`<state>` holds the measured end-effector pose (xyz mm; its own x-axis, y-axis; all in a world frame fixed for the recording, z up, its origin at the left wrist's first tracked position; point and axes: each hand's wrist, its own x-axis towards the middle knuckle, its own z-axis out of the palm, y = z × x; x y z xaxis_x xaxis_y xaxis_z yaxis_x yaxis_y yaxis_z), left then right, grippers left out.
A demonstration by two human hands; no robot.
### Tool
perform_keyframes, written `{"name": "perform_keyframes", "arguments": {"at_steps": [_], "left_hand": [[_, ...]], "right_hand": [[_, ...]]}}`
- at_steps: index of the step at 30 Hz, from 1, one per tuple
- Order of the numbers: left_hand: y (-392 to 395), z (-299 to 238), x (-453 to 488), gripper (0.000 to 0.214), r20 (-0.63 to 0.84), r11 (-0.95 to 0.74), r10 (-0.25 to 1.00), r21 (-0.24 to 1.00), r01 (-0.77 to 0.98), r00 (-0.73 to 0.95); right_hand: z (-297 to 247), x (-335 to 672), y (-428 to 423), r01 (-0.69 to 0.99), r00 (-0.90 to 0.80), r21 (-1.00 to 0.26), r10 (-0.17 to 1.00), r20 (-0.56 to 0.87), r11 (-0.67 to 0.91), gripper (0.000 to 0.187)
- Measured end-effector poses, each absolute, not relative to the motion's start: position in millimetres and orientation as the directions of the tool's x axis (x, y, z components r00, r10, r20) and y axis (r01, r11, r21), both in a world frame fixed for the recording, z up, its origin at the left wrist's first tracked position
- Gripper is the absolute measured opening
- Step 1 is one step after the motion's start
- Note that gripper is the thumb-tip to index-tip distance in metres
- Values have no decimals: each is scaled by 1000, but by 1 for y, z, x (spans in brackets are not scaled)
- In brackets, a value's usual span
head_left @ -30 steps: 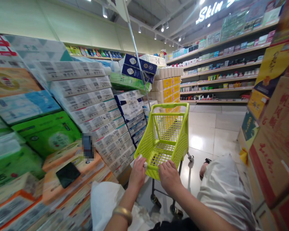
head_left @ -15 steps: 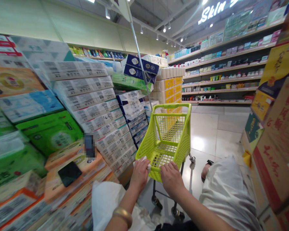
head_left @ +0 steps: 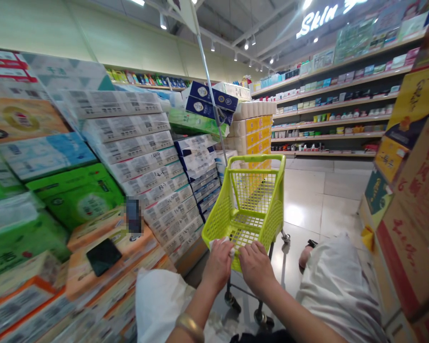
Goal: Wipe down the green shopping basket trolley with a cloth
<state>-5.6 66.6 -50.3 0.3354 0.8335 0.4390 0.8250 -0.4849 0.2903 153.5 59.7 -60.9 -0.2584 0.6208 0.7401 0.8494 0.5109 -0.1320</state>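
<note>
The green cart (head_left: 217,214) stands in front of the person, between two knees in white cloth trousers (head_left: 338,286). Both hands are at its near edge. The left hand (head_left: 217,262) is closed over the rim, with a bit of white tissue (head_left: 232,249) bunched under its fingers. The right hand (head_left: 255,266) is just beside it, and its fingers curl over the same rim. The thumbs are hard to see.

On the left, tall piles of packs (head_left: 152,171) come up near the side of the cart. I cannot tell how big the gap is there. A flat black thing (head_left: 103,257) lies on an orange pack (head_left: 80,276), back from the pack's front edge. A thin pole (head_left: 208,76) rises behind the cart.

On the right there is more room. Shiny floor (head_left: 305,193) runs in a wide strip from the cart to the brown boxes (head_left: 402,243). It goes on past the cart to the long shelves (head_left: 329,153) at the back.
</note>
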Motion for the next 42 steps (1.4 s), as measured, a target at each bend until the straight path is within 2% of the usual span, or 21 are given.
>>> {"name": "perform_keyframes", "arguments": {"at_steps": [6, 9, 11, 13, 15, 18, 20, 29, 35, 39, 42], "left_hand": [[78, -56, -31, 42, 505, -381, 842, 305, 873, 191], [72, -60, -21, 41, 503, -405, 838, 318, 857, 210], [69, -60, -15, 40, 489, -423, 842, 335, 842, 228], [69, -59, -14, 38, 472, -428, 849, 353, 832, 236], [70, -57, -15, 37, 459, -423, 857, 370, 827, 233], [74, -55, -18, 36, 447, -429, 861, 379, 820, 244], [78, -54, -23, 35, 446, -444, 856, 374, 814, 262], [83, -52, -24, 38, 467, -398, 860, 358, 845, 208], [50, -63, 16, 49, 481, -460, 833, 324, 827, 274], [56, -60, -7, 47, 479, -463, 829, 302, 833, 288], [66, -58, -30, 44, 511, -399, 834, 302, 866, 206]], "right_hand": [[-57, 152, 55, 799, -260, -213, 642, 722, 563, 11], [-47, 175, 65, 719, -284, -293, 651, 704, 630, 30], [-37, 201, 83, 729, -291, -301, 676, 678, 615, 39], [-26, 229, 107, 795, -266, -300, 747, 609, 527, 40], [-17, 253, 129, 826, -313, -277, 809, 498, 491, 34], [-9, 272, 151, 796, -434, -291, 836, 337, 530, 38], [-7, 273, 155, 769, -474, -315, 828, 300, 555, 38], [-18, 236, 150, 792, -385, -294, 812, 439, 535, 27], [-28, 220, 141, 798, -333, -306, 802, 496, 520, 26], [-29, 211, 137, 815, -315, -287, 801, 509, 503, 26], [-29, 198, 134, 826, -293, -277, 794, 533, 490, 27]]}}
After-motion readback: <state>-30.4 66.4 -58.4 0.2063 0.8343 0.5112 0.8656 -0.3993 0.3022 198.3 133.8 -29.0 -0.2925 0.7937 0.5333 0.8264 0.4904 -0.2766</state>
